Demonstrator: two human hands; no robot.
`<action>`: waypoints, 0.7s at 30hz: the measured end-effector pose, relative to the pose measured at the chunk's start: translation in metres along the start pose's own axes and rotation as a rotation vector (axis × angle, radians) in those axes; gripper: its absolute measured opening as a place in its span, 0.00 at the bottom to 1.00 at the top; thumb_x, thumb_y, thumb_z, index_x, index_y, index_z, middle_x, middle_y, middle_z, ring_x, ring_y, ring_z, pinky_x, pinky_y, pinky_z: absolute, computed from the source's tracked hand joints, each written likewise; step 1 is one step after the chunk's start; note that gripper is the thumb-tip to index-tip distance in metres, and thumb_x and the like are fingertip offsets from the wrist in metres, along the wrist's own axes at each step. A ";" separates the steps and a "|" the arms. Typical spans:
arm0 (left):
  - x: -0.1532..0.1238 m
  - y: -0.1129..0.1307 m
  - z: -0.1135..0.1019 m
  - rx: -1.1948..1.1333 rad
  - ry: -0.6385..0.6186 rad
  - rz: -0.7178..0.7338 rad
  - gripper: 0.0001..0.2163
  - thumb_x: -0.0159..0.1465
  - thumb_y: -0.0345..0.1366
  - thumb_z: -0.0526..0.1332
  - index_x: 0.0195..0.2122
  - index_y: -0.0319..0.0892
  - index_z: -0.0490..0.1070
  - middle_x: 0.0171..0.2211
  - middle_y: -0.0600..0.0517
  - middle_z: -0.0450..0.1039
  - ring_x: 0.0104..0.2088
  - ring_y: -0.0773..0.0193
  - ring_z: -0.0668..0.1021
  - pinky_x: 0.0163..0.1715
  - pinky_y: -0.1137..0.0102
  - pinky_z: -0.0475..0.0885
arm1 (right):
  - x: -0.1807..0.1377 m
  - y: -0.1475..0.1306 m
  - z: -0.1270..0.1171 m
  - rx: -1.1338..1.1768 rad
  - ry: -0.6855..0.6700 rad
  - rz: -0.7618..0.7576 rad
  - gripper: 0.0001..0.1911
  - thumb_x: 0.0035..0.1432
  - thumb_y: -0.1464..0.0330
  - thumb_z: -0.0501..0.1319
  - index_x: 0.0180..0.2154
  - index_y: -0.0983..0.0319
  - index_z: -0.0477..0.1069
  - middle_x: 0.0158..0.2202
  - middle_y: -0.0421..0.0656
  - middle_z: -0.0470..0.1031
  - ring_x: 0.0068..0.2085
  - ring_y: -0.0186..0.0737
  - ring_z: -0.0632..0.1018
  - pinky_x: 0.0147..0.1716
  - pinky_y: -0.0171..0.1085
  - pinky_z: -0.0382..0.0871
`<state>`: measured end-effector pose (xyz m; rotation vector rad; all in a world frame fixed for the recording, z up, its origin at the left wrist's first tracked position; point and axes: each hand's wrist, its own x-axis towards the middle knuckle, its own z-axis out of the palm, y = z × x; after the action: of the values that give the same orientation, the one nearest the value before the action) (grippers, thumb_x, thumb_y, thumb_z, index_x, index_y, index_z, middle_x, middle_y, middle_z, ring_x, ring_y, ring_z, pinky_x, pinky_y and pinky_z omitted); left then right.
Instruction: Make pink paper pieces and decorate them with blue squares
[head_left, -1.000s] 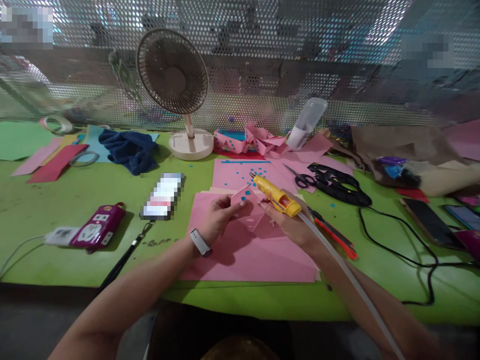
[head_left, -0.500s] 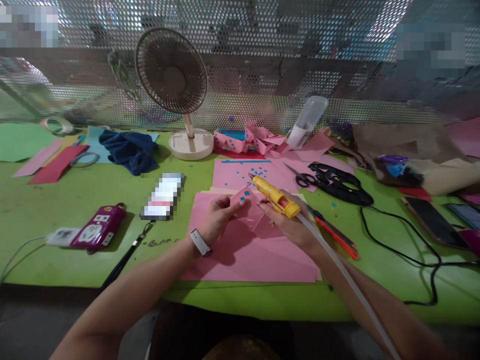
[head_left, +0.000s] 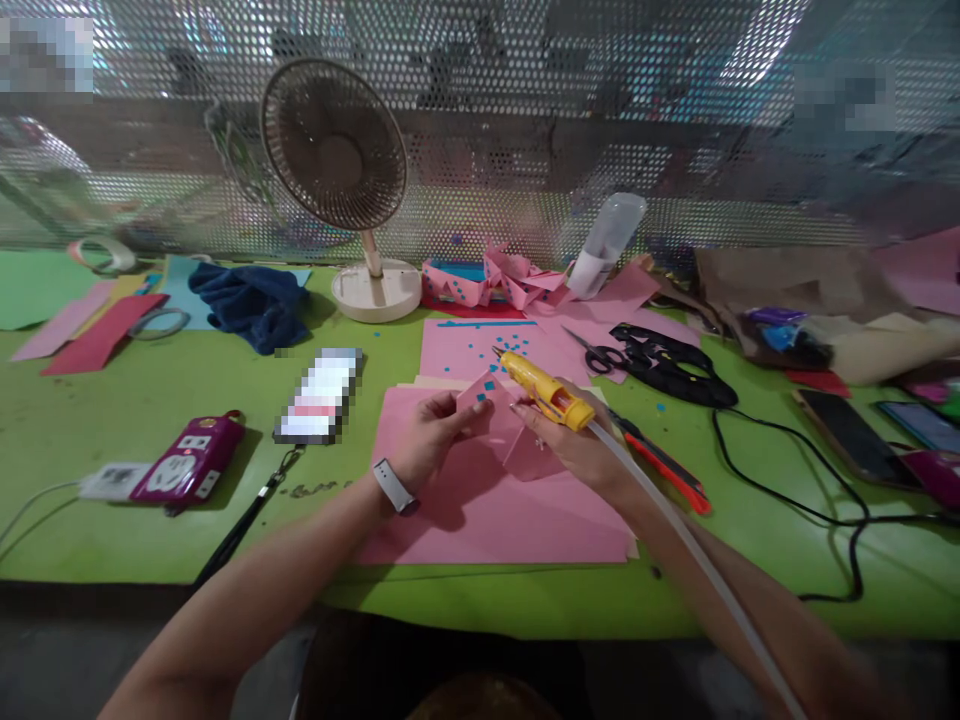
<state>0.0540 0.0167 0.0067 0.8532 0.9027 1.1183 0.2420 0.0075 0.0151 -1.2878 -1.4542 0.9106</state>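
Observation:
My left hand (head_left: 427, 440) pinches a folded pink paper piece (head_left: 501, 425) dotted with small blue squares, holding it just above large pink sheets (head_left: 487, 510) on the green table (head_left: 150, 400). My right hand (head_left: 574, 445) touches the same piece from the right and grips a yellow glue gun (head_left: 541, 389), its nozzle pointing up and left. A long white glue stick (head_left: 690, 570) runs back from the gun along my right forearm. A pale watch sits on my left wrist.
A desk fan (head_left: 337, 160) stands at the back, with a blue cloth (head_left: 251, 300) to its left. Scissors (head_left: 600, 355), a black cord (head_left: 787, 490) and a red-handled cutter (head_left: 664, 465) lie right. A purple power strip (head_left: 184, 465) and phone (head_left: 319, 395) lie left.
The view has shifted slightly left and down. Both hands keep their hold on the pink piece and the glue gun, with hardly any movement.

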 end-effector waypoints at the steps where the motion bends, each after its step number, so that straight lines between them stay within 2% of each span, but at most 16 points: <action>1: 0.000 0.000 0.000 0.000 0.000 0.001 0.16 0.47 0.43 0.76 0.24 0.38 0.74 0.25 0.55 0.71 0.27 0.72 0.71 0.30 0.74 0.67 | 0.000 0.000 0.000 0.003 -0.003 -0.020 0.11 0.51 0.60 0.68 0.36 0.54 0.73 0.30 0.38 0.74 0.24 0.36 0.68 0.23 0.37 0.64; 6: 0.001 -0.001 -0.002 -0.002 0.000 -0.009 0.15 0.47 0.42 0.76 0.26 0.38 0.75 0.27 0.53 0.73 0.28 0.71 0.72 0.30 0.74 0.67 | 0.002 0.002 0.000 -0.015 0.021 -0.023 0.15 0.50 0.58 0.69 0.38 0.58 0.73 0.28 0.36 0.73 0.23 0.33 0.69 0.22 0.35 0.64; 11: 0.000 0.001 -0.002 -0.056 0.004 -0.041 0.16 0.46 0.42 0.77 0.30 0.39 0.78 0.32 0.52 0.76 0.33 0.68 0.75 0.32 0.74 0.70 | 0.002 -0.001 -0.002 -0.015 0.001 -0.049 0.12 0.52 0.60 0.68 0.36 0.59 0.73 0.30 0.37 0.74 0.25 0.33 0.70 0.24 0.34 0.64; 17: -0.001 0.002 0.000 -0.016 0.022 -0.037 0.16 0.48 0.45 0.75 0.29 0.38 0.78 0.30 0.51 0.75 0.30 0.68 0.74 0.29 0.74 0.68 | -0.002 -0.008 -0.001 -0.016 -0.017 -0.060 0.13 0.52 0.59 0.68 0.36 0.58 0.72 0.29 0.38 0.73 0.27 0.37 0.70 0.26 0.36 0.64; 21: 0.001 0.000 0.000 0.028 -0.002 0.034 0.16 0.50 0.46 0.74 0.23 0.38 0.74 0.23 0.54 0.72 0.25 0.71 0.70 0.27 0.74 0.65 | -0.004 -0.010 -0.001 -0.049 -0.026 -0.061 0.11 0.54 0.60 0.67 0.36 0.58 0.72 0.30 0.38 0.73 0.29 0.37 0.70 0.26 0.35 0.63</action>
<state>0.0546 0.0172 0.0064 0.8962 0.9067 1.1361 0.2406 0.0015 0.0238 -1.2644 -1.5365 0.8593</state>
